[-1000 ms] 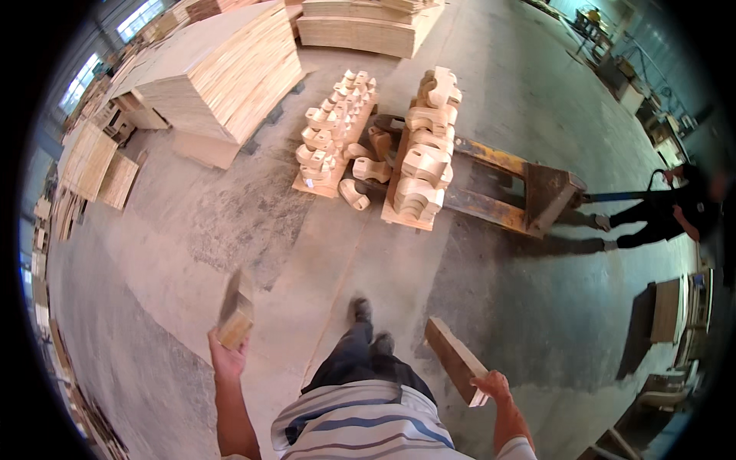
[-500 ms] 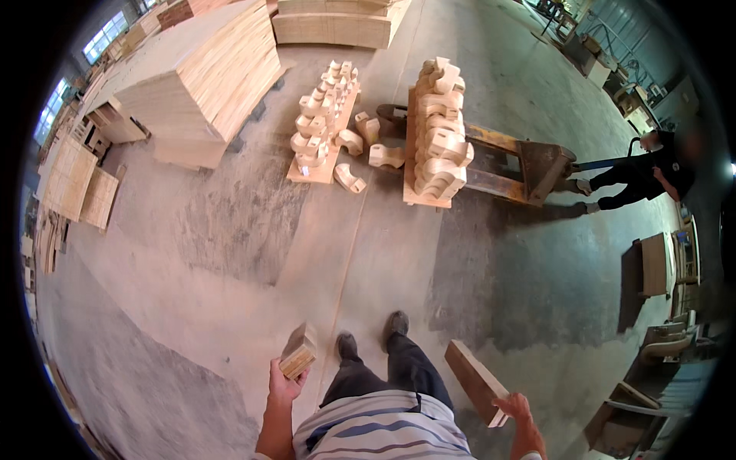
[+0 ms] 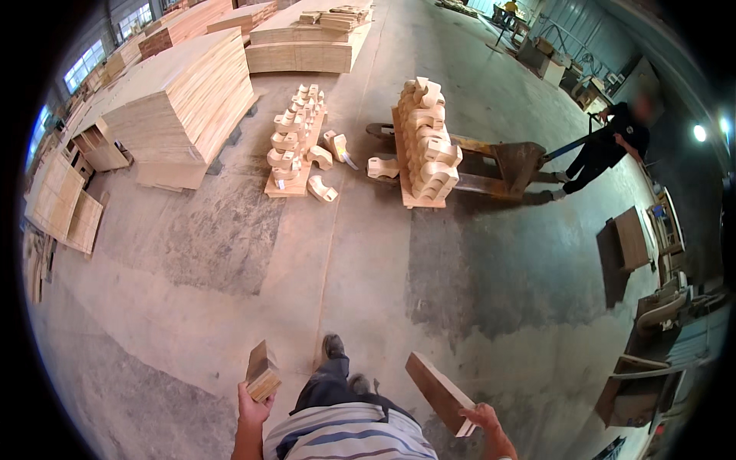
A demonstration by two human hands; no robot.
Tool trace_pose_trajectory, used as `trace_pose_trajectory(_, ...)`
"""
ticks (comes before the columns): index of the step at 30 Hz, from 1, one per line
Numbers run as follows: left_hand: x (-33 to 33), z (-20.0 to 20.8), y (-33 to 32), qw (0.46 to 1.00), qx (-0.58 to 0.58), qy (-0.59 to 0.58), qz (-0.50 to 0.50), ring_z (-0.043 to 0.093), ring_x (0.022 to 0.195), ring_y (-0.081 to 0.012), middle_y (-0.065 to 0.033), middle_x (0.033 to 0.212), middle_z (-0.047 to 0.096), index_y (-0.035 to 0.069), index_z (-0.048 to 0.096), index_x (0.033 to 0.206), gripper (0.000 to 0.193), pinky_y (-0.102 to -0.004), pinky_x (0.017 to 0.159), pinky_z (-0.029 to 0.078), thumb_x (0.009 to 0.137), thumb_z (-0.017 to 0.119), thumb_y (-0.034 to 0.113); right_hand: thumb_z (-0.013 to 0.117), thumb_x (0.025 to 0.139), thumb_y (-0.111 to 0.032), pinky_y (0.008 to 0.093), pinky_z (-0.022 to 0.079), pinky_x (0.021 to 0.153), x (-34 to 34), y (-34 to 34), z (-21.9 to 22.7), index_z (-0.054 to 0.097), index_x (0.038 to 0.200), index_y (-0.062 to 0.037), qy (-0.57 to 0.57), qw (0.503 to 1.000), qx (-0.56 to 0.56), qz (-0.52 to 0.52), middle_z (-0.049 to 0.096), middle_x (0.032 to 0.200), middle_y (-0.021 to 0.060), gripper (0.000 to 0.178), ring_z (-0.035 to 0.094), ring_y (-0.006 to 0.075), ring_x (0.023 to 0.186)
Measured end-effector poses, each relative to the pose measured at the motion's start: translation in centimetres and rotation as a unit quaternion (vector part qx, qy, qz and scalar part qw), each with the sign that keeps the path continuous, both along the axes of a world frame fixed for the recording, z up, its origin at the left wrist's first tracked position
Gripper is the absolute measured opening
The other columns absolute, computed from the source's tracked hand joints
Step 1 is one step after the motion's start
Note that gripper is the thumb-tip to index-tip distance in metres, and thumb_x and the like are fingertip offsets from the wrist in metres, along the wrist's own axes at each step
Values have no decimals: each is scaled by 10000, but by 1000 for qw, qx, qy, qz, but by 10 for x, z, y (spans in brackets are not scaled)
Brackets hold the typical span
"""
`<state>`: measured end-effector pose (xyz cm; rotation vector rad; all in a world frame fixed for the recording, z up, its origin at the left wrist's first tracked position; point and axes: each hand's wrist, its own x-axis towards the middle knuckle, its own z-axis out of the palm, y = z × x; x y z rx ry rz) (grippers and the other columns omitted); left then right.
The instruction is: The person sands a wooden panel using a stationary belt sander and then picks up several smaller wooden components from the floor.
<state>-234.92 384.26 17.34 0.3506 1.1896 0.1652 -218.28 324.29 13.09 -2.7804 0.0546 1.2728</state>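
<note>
With left hand (image 3: 253, 407), gripping a short tan wooden block (image 3: 263, 371); with right hand (image 3: 483, 417), a long brown wooden bar (image 3: 438, 391), above grey concrete floor (image 3: 353, 284). Apparently carrying both; calls for firm grips.

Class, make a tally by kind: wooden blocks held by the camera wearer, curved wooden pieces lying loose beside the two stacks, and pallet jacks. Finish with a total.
Held wooden blocks: 2
Loose curved pieces: 4
Pallet jack: 1
Total: 7
</note>
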Motion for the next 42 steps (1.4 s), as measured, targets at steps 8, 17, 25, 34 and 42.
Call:
trace_pose_trajectory(8, -104, 49, 72, 999, 13, 30, -11, 581, 814, -230, -61, 922, 611, 116, 571, 994, 410, -314, 649, 478, 798, 434, 449, 606, 618, -532, 386, 469, 812, -110, 100, -4, 662, 846, 28, 27, 1000, 7, 0, 626, 897, 241, 607, 598, 327, 946)
trace_pose_trajectory(17, -179, 34, 161, 999, -19, 20, -29, 579, 830, -247, -72, 954, 608, 107, 568, 1015, 431, -325, 663, 477, 802, 425, 453, 567, 717, -469, 419, 498, 593, -246, 122, -64, 638, 804, -288, -26, 988, -1, 153, 599, 664, 115, 212, 620, 311, 675)
trace_pose_trajectory(25, -218, 18, 225, 980, 97, 6, -172, 570, 867, -276, -96, 1001, 592, 94, 540, 1058, 464, -326, 687, 470, 808, 404, 460, 641, 587, -570, 372, 471, 810, -282, 246, 63, 659, 880, 15, 109, 994, -26, -19, 646, 906, 188, 655, 604, 315, 939)
trace_pose_trajectory(34, -244, -28, 332, 990, -84, 26, -105, 565, 889, -287, -100, 1019, 582, 103, 516, 1092, 475, -357, 678, 474, 818, 399, 472, 645, 562, -557, 345, 475, 794, -315, 364, 140, 683, 828, -15, 65, 967, -115, -217, 654, 876, 176, 605, 617, 276, 919)
trace_pose_trajectory(42, -255, 1, 371, 905, 242, -93, -336, 580, 813, -249, -128, 935, 602, 7, 500, 1063, 349, -314, 666, 481, 794, 585, 212, 600, 581, -631, 351, 477, 773, -362, 420, 97, 685, 831, -49, 93, 959, -111, -244, 650, 863, 171, 639, 619, 294, 878)
